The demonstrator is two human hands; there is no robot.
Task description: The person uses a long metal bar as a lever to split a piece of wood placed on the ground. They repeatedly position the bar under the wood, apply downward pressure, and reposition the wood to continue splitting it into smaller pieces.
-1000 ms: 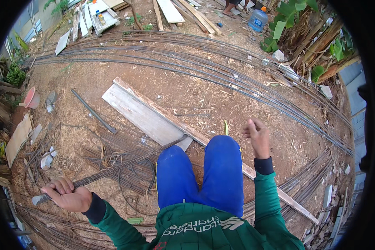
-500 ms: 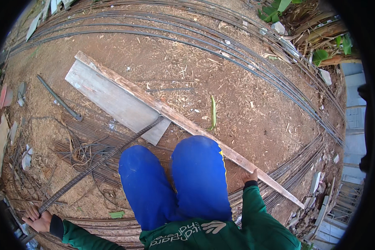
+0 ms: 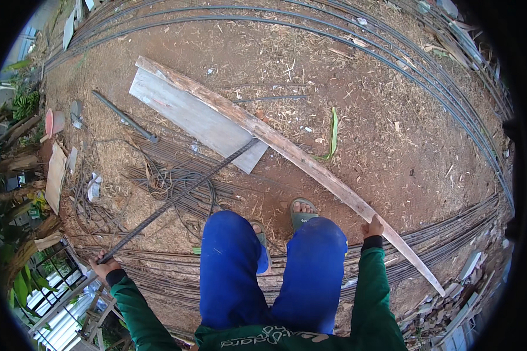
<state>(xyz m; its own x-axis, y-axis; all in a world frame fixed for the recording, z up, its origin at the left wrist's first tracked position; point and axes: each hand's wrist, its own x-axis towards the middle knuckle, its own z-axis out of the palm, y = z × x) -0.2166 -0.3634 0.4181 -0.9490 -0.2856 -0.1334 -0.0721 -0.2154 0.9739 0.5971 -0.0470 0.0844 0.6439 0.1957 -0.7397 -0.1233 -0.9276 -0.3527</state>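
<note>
My left hand (image 3: pixel 102 267) is closed round the near end of a long ribbed steel bar (image 3: pixel 170 202). The bar slants away to the right, and its far end meets the edge of a long wooden beam (image 3: pixel 316 167) above a grey board (image 3: pixel 196 120). My right hand (image 3: pixel 373 227) grips the beam nearer its right end, fingers wrapped over the edge. The beam runs from far left to near right, with the grey board along its far-left side. My knees in blue trousers (image 3: pixel 228 257) are bent between my arms, and a sandalled foot (image 3: pixel 303 212) shows beyond.
Long steel rods (image 3: pixel 357 44) curve across the far ground, and more rods (image 3: pixel 445 228) lie on the right. Left of centre are tangled wire (image 3: pixel 170 181) and a dark pipe (image 3: pixel 123 115). Rubble (image 3: pixel 439 322) lies near right, a reddish bucket-like container (image 3: pixel 54 121) far left.
My view has shifted, so the ground things appear further right and higher. My knees now sit lower in view, and my feet have come into sight. Both hands keep their grips.
</note>
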